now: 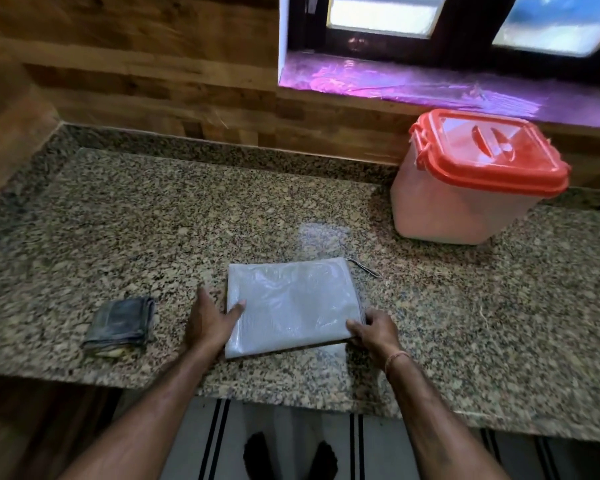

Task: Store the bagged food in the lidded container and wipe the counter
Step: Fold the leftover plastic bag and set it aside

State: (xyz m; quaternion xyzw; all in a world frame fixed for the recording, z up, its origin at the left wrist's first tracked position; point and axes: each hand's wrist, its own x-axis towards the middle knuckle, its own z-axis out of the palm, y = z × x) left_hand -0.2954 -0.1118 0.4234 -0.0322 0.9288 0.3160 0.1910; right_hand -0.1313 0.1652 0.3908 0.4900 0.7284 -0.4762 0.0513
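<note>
A flat grey-white mesh zip bag (293,304) lies on the speckled granite counter (187,237) near its front edge. My left hand (210,322) grips the bag's left edge, thumb on top. My right hand (374,329) pinches its near right corner by the zipper. A translucent container (458,209) with an orange-red lid (489,152) stands at the back right, lid closed. A folded grey-blue cloth (122,325) rests on the counter to the left of my left hand.
A wood-panelled wall (136,64) runs behind the counter and along its left side. A window sill (413,84) with purple reflections sits above the container. Below the counter edge are a striped mat (291,427) and my feet.
</note>
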